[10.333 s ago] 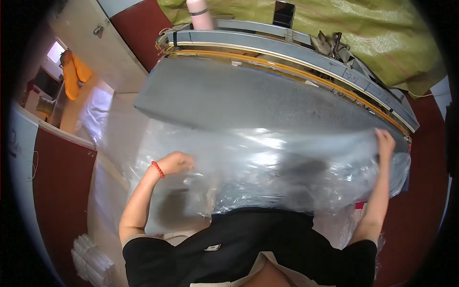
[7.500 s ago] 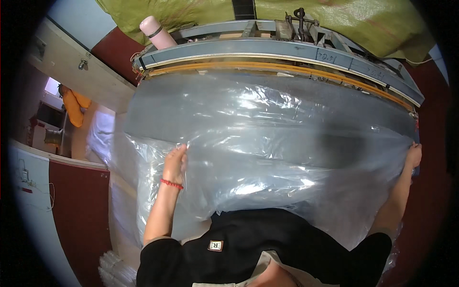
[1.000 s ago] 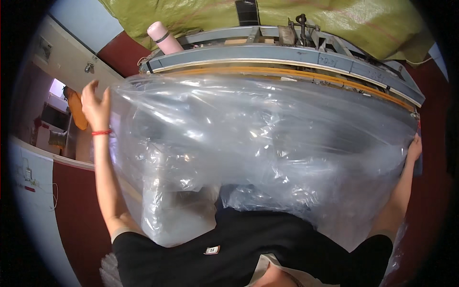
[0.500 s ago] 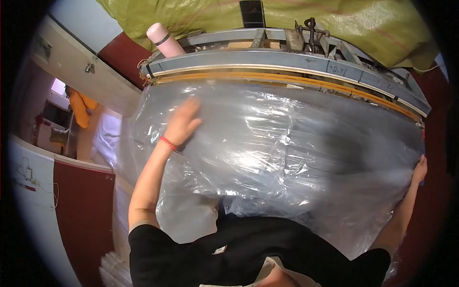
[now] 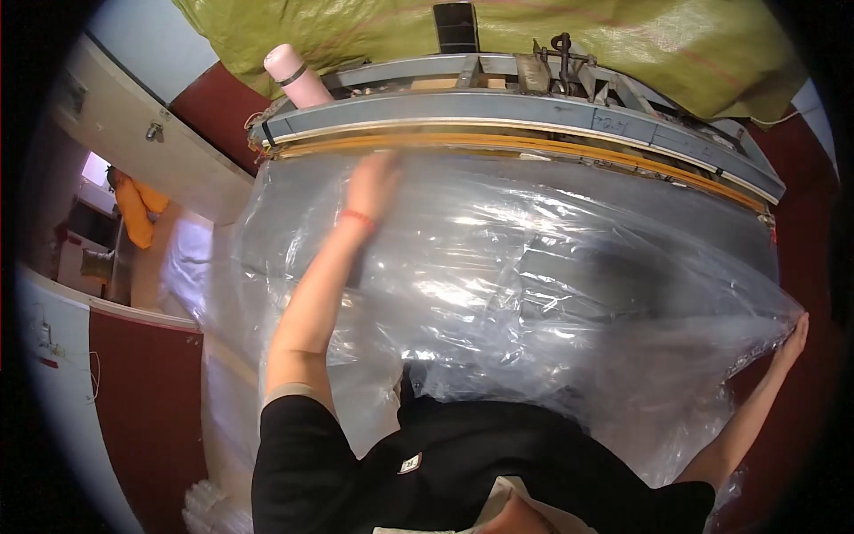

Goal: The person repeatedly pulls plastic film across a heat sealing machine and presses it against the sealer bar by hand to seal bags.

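Observation:
A large clear plastic sheet (image 5: 445, 236) is spread over the grey work surface, creased and shiny, and hangs down toward my body. My left hand (image 5: 372, 185), with a red bead bracelet (image 5: 358, 219) at the wrist, lies over its far left part, just short of the metal frame. The fingers look stretched out, though motion blurs them, and nothing shows in them. Out at the right, my right hand (image 5: 792, 340) is closed on the sheet's edge and draws it into taut folds running toward the hand.
Beyond the sheet runs a grey metal frame (image 5: 400, 116) with an orange strip (image 5: 498, 142) along it and a metal clamp (image 5: 562, 67) on top. A pink bottle (image 5: 298, 78) and a dark phone (image 5: 455, 28) stand behind. Green woven sheeting (image 5: 640, 53) covers the back; a door (image 5: 160, 133) is at left.
My left hand has slid away from me and slightly right, toward the frame. My right hand has moved outward and a little nearer, pulling the sheet's corner out with it.

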A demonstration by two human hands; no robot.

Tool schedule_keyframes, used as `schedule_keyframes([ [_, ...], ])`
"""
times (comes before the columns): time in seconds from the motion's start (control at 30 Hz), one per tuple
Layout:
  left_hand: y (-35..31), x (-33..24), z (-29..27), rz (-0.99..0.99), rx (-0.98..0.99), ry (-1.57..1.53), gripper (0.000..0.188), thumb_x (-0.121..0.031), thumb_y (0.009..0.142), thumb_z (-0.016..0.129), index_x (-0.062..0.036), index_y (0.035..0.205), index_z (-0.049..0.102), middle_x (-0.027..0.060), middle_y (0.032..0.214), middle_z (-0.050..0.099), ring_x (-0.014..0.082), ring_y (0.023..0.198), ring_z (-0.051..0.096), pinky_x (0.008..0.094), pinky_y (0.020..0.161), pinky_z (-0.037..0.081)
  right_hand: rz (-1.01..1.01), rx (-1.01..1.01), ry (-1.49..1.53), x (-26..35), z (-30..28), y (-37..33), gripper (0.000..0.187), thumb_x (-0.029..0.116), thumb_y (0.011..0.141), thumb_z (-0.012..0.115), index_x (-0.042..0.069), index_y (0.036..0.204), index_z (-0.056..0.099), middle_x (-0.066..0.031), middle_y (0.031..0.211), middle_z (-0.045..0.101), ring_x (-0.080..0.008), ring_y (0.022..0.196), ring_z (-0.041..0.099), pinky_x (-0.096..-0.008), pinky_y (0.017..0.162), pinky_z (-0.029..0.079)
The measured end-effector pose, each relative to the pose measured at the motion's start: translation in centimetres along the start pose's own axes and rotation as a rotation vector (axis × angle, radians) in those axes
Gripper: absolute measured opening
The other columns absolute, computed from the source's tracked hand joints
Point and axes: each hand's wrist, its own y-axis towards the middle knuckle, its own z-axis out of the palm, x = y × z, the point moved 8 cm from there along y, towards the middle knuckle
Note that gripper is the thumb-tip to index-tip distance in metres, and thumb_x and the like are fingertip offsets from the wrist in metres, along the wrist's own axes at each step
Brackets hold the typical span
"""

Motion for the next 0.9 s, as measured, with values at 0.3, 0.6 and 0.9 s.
schedule_keyframes([
  [0.3, 1.1, -0.3, -0.6, 0.049, -0.041, 0.090, 0.009, -0.010, 0.077, 0.052, -0.0012, 0.077, 0.052, 0.0160, 0.079, 0.054, 0.0332, 0.075, 0.053, 0.0394, 0.066, 0.042, 0.078, 0.146, -0.011, -2.0, 1.8, 4.1, 0.032, 0.028, 0.083, 0.054, 0.001, 0.100, 0.058, -0.0051, 0.094, 0.059, -0.0157, 0.089, 0.053, -0.0277, 0.082, 0.040],
  [0.6, -0.8, 11.7, -2.1, -0.559, -0.501, -0.446, 0.021, -0.020, 0.083, 0.046, -0.0079, 0.065, 0.043, -0.0035, 0.056, 0.039, 0.0060, 0.049, 0.035, 0.0218, 0.043, 0.031, -0.531, -0.006, -0.666, -3.4, 20.0, 0.6, 0.030, 0.028, 0.085, 0.043, 0.003, 0.093, 0.057, -0.0173, 0.093, 0.057, -0.0278, 0.091, 0.054, -0.0363, 0.077, 0.041],
  [0.9, 1.2, 14.1, 0.1, -0.557, -0.552, -0.664, 0.019, -0.015, 0.084, 0.053, -0.0086, 0.067, 0.046, -0.0062, 0.059, 0.040, 0.0033, 0.051, 0.033, 0.0185, 0.045, 0.026, -0.288, 0.045, -0.310, -6.6, 25.2, 1.5, 0.025, 0.025, 0.079, 0.060, 0.001, 0.075, 0.055, -0.0057, 0.064, 0.055, -0.0120, 0.062, 0.051, -0.0263, 0.062, 0.042],
])
